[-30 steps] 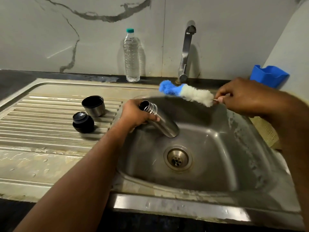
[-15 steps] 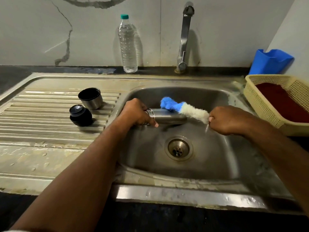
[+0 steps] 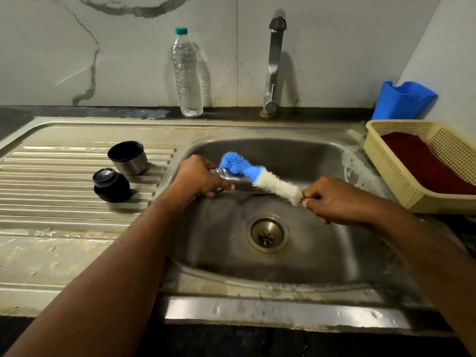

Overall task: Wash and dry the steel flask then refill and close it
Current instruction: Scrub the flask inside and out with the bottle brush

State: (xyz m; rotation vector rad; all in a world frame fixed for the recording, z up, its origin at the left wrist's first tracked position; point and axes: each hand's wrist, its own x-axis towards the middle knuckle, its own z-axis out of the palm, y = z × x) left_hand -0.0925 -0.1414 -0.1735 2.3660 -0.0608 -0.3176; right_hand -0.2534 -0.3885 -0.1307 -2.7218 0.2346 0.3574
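Observation:
The steel flask (image 3: 238,182) lies sideways over the sink basin (image 3: 322,253), its threaded neck pointing left. My left hand (image 3: 198,177) grips it near the neck. A bottle brush (image 3: 255,173) with a blue tip and white bristles lies across the flask's body. My right hand (image 3: 332,199) pinches the brush's wire handle at the white end. On the drainboard to the left stand the flask's steel cup lid (image 3: 128,157), mouth up, and its black stopper (image 3: 110,185).
A clear water bottle (image 3: 186,76) with a green cap stands by the wall, left of the tap (image 3: 274,65). A cream basket (image 3: 401,181) holding a red cloth sits right of the sink, with a blue holder (image 3: 403,100) behind it. The drainboard (image 3: 51,202) is wet.
The flask has gone from steeply tilted to lying level. My right hand has come down and left, laying the brush on the flask's outside. The camera has tilted down.

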